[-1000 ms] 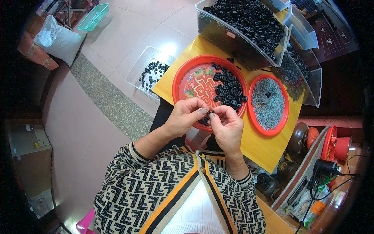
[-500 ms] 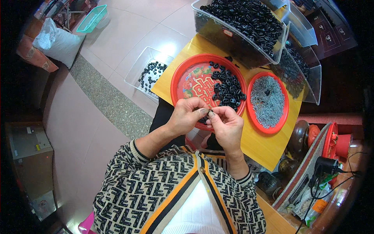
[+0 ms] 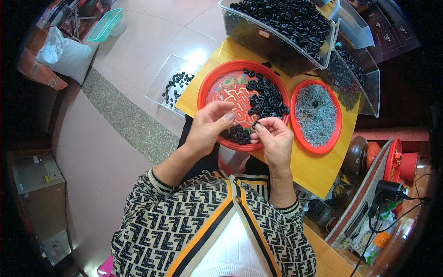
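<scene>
Right hand (image 3: 275, 138): fingertips pinched on a small black ring (image 3: 255, 126), held over the near rim of the large red tray (image 3: 213, 85). Left hand (image 3: 208, 125): curled, cupping several black rings (image 3: 235, 134); it has drawn slightly apart from the right since half a second ago. Loose black ring pile (image 3: 266, 99) is spread in that tray. Small red tray (image 3: 334, 120), of grey pieces, is set beside it on the yellow worktop (image 3: 314, 168). Clear bin (image 3: 249, 32) of rings is placed behind.

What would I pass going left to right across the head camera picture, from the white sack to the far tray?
White sack → clear floor bin of black pieces → left hand → right hand → smaller red tray of grey bits.
</scene>
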A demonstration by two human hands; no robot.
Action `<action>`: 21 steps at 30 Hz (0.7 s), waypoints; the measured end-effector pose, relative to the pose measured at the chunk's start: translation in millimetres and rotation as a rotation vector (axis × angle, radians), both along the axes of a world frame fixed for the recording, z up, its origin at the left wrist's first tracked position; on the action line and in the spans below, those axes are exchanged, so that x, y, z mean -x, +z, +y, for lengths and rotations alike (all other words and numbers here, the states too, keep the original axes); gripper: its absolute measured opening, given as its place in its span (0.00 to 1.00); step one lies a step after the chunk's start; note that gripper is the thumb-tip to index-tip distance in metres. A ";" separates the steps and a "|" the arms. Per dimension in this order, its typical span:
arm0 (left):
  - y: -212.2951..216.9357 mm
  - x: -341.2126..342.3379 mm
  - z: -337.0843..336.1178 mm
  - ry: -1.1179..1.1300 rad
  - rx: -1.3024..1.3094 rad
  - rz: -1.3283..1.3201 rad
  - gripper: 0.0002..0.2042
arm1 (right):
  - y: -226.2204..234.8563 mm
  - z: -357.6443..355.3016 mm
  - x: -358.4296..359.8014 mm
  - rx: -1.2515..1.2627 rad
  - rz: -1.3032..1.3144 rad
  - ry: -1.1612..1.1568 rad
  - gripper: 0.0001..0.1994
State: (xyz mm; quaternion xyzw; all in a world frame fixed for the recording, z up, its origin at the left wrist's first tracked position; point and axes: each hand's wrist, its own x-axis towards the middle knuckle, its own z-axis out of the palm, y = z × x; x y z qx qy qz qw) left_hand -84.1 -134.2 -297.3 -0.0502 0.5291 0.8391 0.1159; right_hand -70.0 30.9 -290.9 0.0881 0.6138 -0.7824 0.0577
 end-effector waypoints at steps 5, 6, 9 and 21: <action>87.0 -17.1 -18.0 -0.595 -0.181 0.745 0.09 | -1.7 12.3 -3.1 0.019 0.000 -0.078 0.04; 98.5 -23.9 -11.8 -0.716 -0.413 0.778 0.10 | -3.6 14.4 -3.1 0.032 0.004 -0.077 0.04; 117.5 -41.7 17.8 -0.957 -0.910 0.861 0.13 | -2.3 23.5 -6.1 0.021 0.032 -0.100 0.04; 102.5 -44.2 20.8 -0.959 -0.941 0.758 0.13 | -4.2 28.0 -12.4 0.057 0.006 -0.109 0.04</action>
